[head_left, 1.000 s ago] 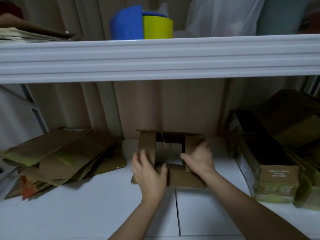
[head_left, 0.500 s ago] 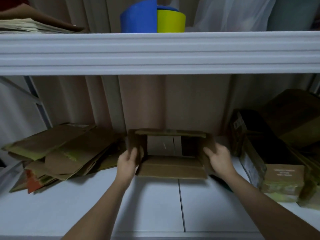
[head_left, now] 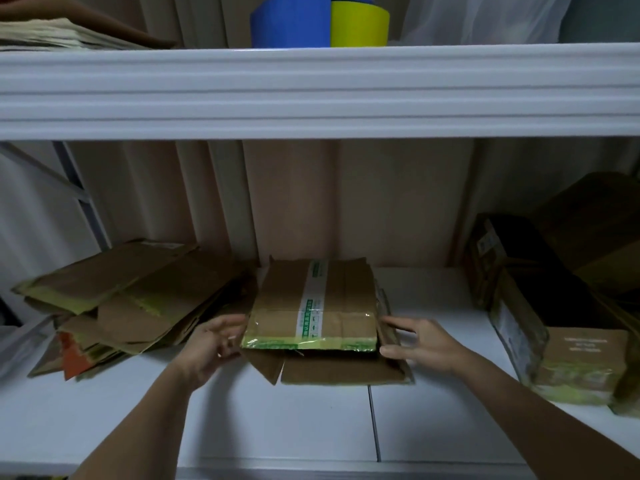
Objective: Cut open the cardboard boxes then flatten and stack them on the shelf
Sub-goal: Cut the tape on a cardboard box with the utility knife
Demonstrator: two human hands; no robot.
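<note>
A cardboard box [head_left: 311,306] with a green and white tape strip lies collapsed flat in the middle of the white shelf [head_left: 277,420], its lower flaps sticking out toward me. My left hand [head_left: 213,346] is at its left edge, blurred, fingers loosely bent and gripping nothing I can make out. My right hand [head_left: 420,342] is at its right edge with finger and thumb spread straight along the side. A pile of flattened cardboard [head_left: 121,299] lies directly to the left of the box.
Several taped, unflattened boxes [head_left: 554,341] crowd the shelf's right end. The upper shelf's white front rail [head_left: 311,91] hangs close overhead, carrying a blue container [head_left: 291,22], a yellow container [head_left: 360,26] and stacked paper [head_left: 52,32]. A beige panelled wall closes off the back.
The box stood open like a tube, held by both hands at its sides. It has now dropped flat with the taped face up, and both hands have loosened at its edges.
</note>
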